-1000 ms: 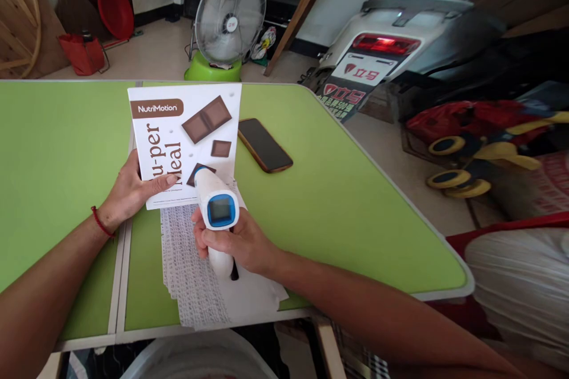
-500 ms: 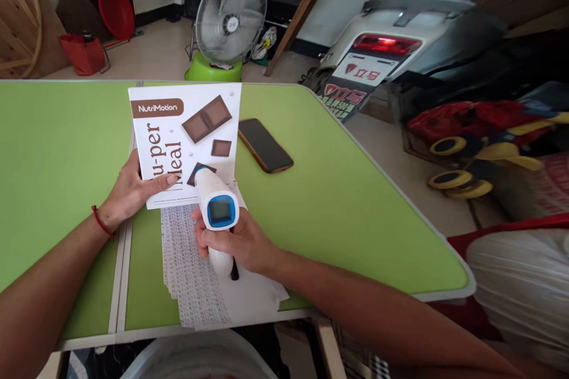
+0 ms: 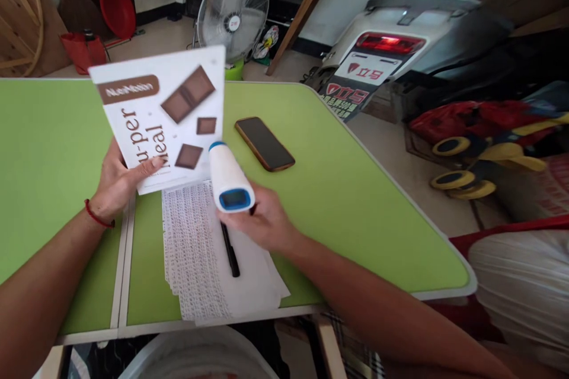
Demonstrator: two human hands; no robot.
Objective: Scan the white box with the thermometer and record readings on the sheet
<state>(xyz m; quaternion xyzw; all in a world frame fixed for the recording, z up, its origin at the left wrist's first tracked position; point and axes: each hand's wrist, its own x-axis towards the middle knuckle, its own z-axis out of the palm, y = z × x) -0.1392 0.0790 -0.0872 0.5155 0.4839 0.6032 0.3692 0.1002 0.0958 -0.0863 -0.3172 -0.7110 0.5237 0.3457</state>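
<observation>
My left hand (image 3: 120,180) grips the lower left of a white box (image 3: 178,157) with chocolate pictures and brown lettering, its thumb across the front. The box is tilted and held above the table. In my right hand (image 3: 267,219) is a white and blue infrared thermometer (image 3: 229,174), its small screen facing me and its tip near the box's lower right edge. Most of the thermometer's handle is hidden. Below both hands lie sheets of handwritten paper (image 3: 195,254) with a black pen (image 3: 230,249) on top.
A phone (image 3: 265,143) lies on the green table (image 3: 347,207), right of the box. Beyond the table's far edge stand a fan (image 3: 233,12) and a white scooter (image 3: 400,23). Toy-like yellow wheels (image 3: 462,180) are on the right, and a pale tub (image 3: 195,355) sits under the near edge.
The box has moved left and up, tilting more. My right hand has shifted right and slightly up with the thermometer, moving away from the box's front and uncovering the pen.
</observation>
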